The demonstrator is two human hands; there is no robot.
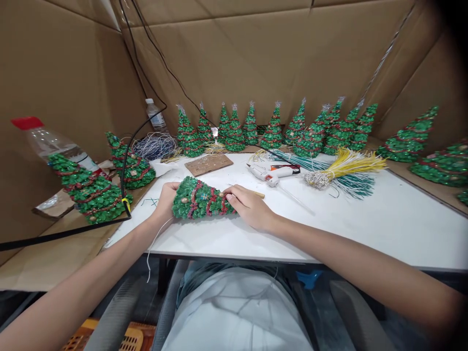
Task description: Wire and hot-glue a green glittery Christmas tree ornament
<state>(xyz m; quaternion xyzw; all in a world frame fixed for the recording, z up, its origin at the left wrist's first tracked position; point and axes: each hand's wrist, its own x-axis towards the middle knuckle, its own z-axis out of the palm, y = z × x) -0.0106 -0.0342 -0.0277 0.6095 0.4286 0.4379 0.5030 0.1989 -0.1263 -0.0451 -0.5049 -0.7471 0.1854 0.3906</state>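
Two hands were on a little green tree [199,199] that lay on its side on the white bench [365,224], in the middle of the picture. It ran left to right, fat bottom left, pointy top right. The left hand [166,197] was curled round the bottom. The right hand [248,205] had fingers on the top, but nobody could tell if they pinched. A glue gun [274,174] lay just behind.

Brown cardboard walls [256,53] enclose the bench on three sides, seams visible. Black cables [146,44] run down the back-left corner. White table [365,229], dark front edge; a cardboard sheet [47,263] lies flat at its left. Grey chair armrest [117,312] and orange crate [131,339] sit below. Light even and soft.
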